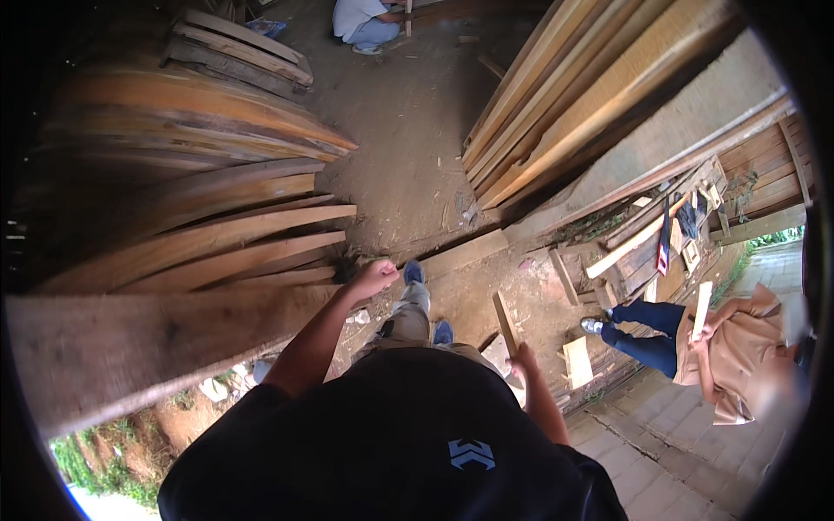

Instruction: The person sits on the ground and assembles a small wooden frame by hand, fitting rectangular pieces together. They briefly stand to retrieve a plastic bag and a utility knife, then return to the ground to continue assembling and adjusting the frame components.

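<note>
1. A big stack of long wooden planks (pixel 200 234) fills the left side, its cut ends pointing right toward the dirt floor (pixel 408 130).
2. A thick, rough beam (pixel 130 347) lies nearest on the left, below that stack, and runs toward the person's left arm.
3. A second pile of pale boards (pixel 565 95) leans across the far right, slanting down toward the middle of the scene.
4. The person's dark shirt (pixel 391 443) takes up the near centre, with grey trousers and blue shoes (pixel 414 273) standing on the dirt below.
5. On the right, another person in a tan top and blue trousers (pixel 738 356) stands on the paved path (pixel 678 451) holding a short piece of wood (pixel 702 308).
6. Far off at the top, a third person (pixel 365 22) crouches on the dirt beside another plank pile.
7. The left hand (pixel 375 278) is curled into a closed fist, just beside the ends of the lowest planks and the end of the beam; whether it grips anything I cannot tell.
8. The right hand (pixel 524 358) hangs low on the right with its fingers drawn together around the near end of a narrow wooden slat (pixel 505 319), which points away toward the far ground.
9. Small offcuts (pixel 577 361) lie scattered on the dirt just right of that slat.
</note>
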The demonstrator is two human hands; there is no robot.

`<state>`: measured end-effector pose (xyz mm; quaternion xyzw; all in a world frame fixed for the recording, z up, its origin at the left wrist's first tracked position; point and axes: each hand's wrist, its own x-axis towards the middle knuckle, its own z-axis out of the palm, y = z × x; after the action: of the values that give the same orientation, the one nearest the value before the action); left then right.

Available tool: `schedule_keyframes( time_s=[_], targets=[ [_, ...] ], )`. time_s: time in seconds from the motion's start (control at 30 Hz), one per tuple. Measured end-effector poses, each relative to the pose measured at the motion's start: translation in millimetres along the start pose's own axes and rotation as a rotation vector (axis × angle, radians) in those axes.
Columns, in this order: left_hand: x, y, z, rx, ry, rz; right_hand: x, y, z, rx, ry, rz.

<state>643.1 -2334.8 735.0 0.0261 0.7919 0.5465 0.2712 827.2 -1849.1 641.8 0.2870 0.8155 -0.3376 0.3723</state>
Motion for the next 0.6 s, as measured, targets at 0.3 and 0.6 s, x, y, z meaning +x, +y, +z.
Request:
schedule_keyframes(
  time_s=[0.3,0.6],
  targets=[
    [210,-76,-155,0.077,0.293,-0.204,46,-52,29,0.378,-0.085,0.306],
    [215,-169,-280,-0.134,0.267,-0.517,223,-257,-30,0.103,-0.118,0.237]
  ],
)
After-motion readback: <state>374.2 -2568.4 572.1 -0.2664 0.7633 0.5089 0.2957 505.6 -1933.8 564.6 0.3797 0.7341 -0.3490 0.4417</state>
